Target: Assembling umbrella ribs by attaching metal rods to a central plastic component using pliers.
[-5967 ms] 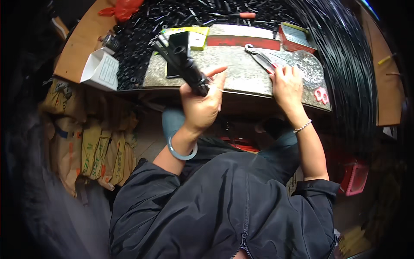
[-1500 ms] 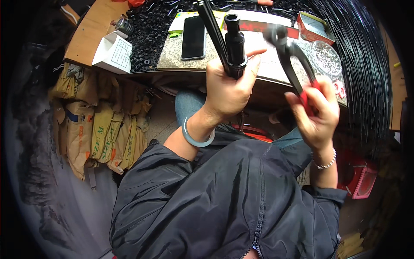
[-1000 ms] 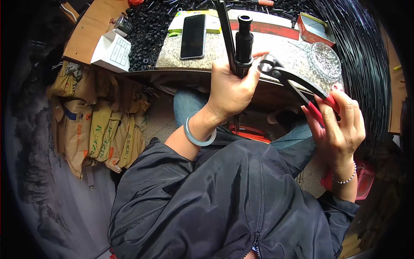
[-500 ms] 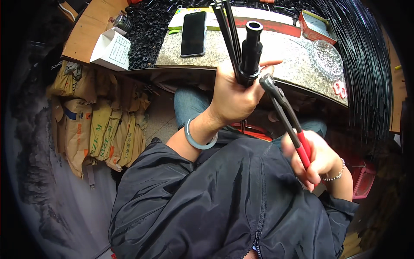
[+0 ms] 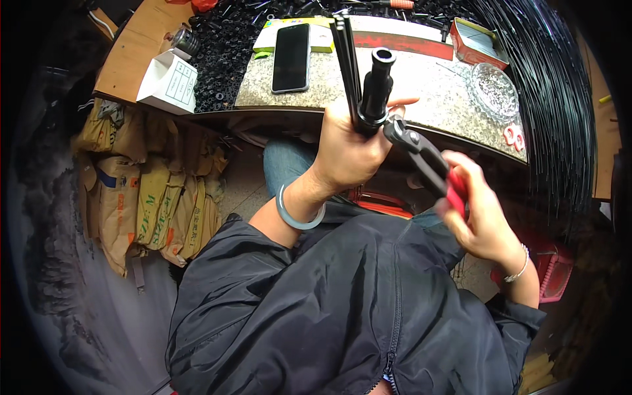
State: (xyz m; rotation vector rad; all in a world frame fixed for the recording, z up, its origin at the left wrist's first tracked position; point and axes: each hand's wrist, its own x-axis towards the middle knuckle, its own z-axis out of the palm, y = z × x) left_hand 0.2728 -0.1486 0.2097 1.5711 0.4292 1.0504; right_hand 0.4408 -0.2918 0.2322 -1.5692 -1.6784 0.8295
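Note:
My left hand [image 5: 349, 158], wearing a pale bangle at the wrist, is closed around a black stepped tube [image 5: 376, 89] with a flared, hollow top end. Several thin black rods [image 5: 347, 62] stand up beside the tube in the same grip. My right hand [image 5: 479, 214], slightly blurred, grips the red handles of a pair of pliers [image 5: 426, 158], which are spread apart. The dark pliers' head lies against the lower end of the tube, by my left thumb. What is between the jaws cannot be made out.
Beyond my hands is a worktop [image 5: 421, 85] with a phone [image 5: 291, 59], a glass dish [image 5: 494, 92] and a red tin [image 5: 477, 43]. Small black parts [image 5: 220, 59] pile up behind a white box [image 5: 168, 82]. Long black rods [image 5: 550, 99] hang at the right; sacks [image 5: 118, 204] stand left.
My right hand has moved up and forward, and the pliers' handles have spread apart. My left hand, with the tube and rods, has shifted slightly left, the tube's top lower.

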